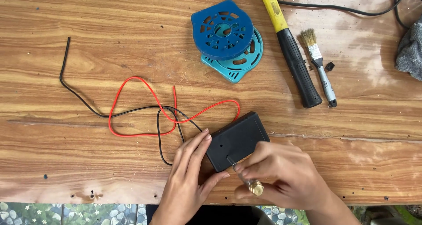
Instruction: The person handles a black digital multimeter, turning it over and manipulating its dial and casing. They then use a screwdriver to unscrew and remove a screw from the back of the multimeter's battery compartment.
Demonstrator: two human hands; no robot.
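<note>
**Hands working a small tool at a black box**

A matte black plastic box, rectangular with rounded corners, is lying tilted near the front edge of a grained, varnished wooden table. The left hand is bracing the box's left end, fingers loosely curved against it. The right hand is pinching a slim screwdriver with a brass-coloured end, its metal tip touching the box's face. Thin red wire and black wire are looping across the wood from the box. Farther back are lying two stacked blue slotted plastic discs, a rubber-gripped hammer and a bristle brush.
</note>
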